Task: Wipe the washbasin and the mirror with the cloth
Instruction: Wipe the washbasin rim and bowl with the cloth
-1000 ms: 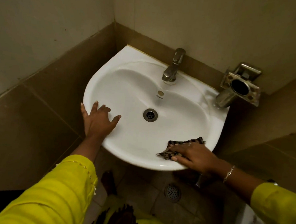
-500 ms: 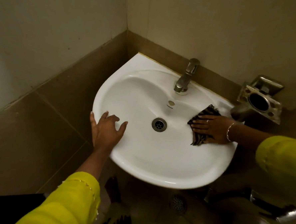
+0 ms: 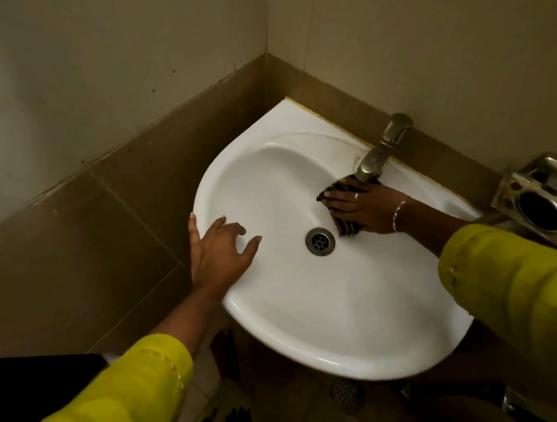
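The right hand (image 3: 365,207) lay flat with fingers pressed together on the dark striped cloth (image 3: 346,226), pinning it to the back slope of the white washbasin (image 3: 313,311) under the tap (image 3: 376,155), while the left hand (image 3: 220,254) rested spread-fingered on the near-left rim.

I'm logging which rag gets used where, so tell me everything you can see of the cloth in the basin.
The cloth is dark with lighter stripes, soft fabric by its look, crumpled rather than spread flat. It lies against the inner back slope of the white washbasin, just below the metal tap and above right of the drain. The right hand presses flat on top, fingers spread, hiding most of it; only edges show above and below the hand. Whether it is wet cannot be told.
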`<state>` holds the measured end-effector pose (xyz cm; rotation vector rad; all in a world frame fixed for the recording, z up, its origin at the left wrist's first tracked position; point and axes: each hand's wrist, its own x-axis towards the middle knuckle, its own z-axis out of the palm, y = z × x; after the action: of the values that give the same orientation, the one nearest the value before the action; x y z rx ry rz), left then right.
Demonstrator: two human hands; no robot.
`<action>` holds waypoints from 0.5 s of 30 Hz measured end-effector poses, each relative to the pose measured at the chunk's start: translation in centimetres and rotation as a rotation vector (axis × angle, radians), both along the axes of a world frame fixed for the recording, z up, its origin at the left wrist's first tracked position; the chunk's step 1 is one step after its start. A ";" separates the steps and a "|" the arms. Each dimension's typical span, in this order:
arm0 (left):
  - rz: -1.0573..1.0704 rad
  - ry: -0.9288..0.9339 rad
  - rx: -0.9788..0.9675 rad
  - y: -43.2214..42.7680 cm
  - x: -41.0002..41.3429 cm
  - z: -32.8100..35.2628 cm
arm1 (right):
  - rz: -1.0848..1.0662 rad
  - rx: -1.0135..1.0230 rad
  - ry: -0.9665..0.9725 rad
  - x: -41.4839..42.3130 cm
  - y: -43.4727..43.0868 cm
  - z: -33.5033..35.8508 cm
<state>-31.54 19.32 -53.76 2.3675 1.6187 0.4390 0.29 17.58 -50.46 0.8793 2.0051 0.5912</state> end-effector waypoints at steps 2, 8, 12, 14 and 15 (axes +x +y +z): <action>0.005 -0.009 -0.002 0.0 -0.1 0.0 | -0.010 0.022 -0.005 -0.6 0.4 0.1; 0.015 -0.001 -0.025 0.1 -0.1 0.1 | -0.070 0.122 -0.057 -0.7 -1.3 -0.6; 0.014 0.012 -0.023 0.0 0.0 0.2 | -0.084 0.088 -0.011 -0.4 -3.2 -0.2; 0.000 0.051 -0.016 0.0 -0.1 0.1 | -0.110 0.004 0.132 0.6 -4.6 -0.8; -0.015 0.088 -0.007 0.0 -0.1 0.1 | -0.114 -0.036 0.189 1.1 -5.4 -1.3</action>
<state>-31.63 19.32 -53.63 2.4239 1.6356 0.3306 1.39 12.13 -51.73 1.0524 2.1096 0.4195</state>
